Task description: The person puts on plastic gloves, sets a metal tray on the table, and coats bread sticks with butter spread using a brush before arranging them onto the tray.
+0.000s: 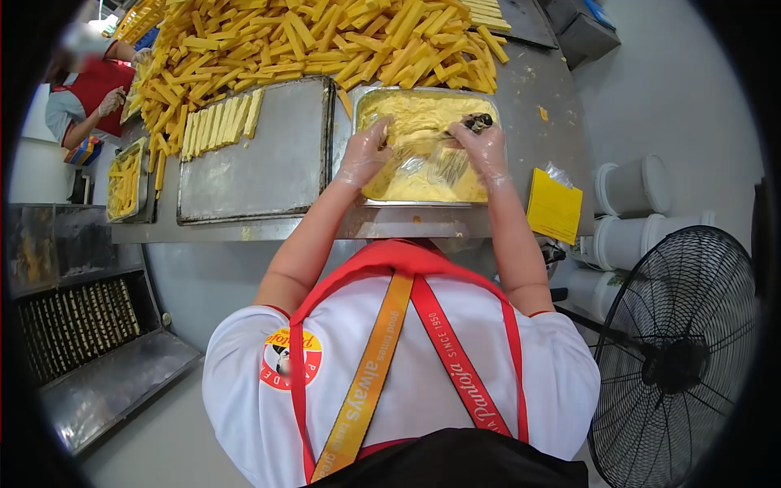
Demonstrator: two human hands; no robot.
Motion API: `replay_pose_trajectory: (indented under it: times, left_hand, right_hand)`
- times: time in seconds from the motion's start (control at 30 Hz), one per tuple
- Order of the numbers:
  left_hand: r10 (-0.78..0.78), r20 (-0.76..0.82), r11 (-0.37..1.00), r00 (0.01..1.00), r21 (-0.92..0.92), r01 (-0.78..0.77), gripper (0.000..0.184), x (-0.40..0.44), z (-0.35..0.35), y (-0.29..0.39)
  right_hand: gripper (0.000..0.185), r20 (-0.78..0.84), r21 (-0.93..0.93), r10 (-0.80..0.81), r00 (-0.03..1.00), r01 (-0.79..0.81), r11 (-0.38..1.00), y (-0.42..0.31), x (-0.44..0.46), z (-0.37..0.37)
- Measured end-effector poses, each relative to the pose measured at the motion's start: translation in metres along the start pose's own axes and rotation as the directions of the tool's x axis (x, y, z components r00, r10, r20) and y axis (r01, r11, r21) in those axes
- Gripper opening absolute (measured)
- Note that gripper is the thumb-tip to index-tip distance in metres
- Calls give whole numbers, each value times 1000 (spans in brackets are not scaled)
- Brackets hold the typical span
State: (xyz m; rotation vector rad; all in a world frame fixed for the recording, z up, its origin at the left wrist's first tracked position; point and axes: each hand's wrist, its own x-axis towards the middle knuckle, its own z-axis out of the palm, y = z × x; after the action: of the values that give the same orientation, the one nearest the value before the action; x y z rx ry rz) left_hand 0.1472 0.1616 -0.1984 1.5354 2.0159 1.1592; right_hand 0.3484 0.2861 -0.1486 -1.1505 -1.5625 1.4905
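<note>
Standing at a grey metal table (541,154) piled with rectangular yellow sticks (325,41), with white plastic buckets (634,185) and a round black fan (675,366) at the right. Grasping a black-handled tool (478,122) in the clear-gloved right hand (487,153), above a shallow silver metal tray (423,203) lying near the table's near edge and containing lumpy, smeared, pale-yellow creamy paste (407,189). Curling the clear-gloved left hand (366,153) by the left rim, not showing whether gripping anything. Wearing an orange strap (362,390) reading "always" and a red strap (455,350) reading "Pantoja SINCE 1950".
</note>
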Motion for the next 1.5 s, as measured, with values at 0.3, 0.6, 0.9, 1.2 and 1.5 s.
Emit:
replay_pose_trajectory:
  times: [0.3, 0.6, 0.9, 1.2, 1.5]
  left_hand:
    - [-43, -3, 999, 999, -8, 42, 52, -4, -7, 9]
    - [135, 65, 966, 989, 213, -146, 32, 0, -5, 8]
    - [-32, 119, 850, 992, 525, -36, 22, 13, 56, -8]
    - [-26, 130, 899, 991, 438, -34, 16, 6, -1, -6]
    - [-210, 110, 974, 972, 106, 199, 19, -1, -28, -2]
  right_hand:
    - [18, 108, 190, -46, 993, 24, 981, -3, -10, 13]
    - [20, 40, 18, -86, 995, 86, 996, 4, -1, 9]
    - [16, -79, -203, -397, 915, 375, 905, 10, 13, -10]
    - [17, 17, -148, -142, 990, 143, 979, 19, 12, 3]
    - [18, 57, -45, -69, 996, 72, 996, 10, 10, 11]
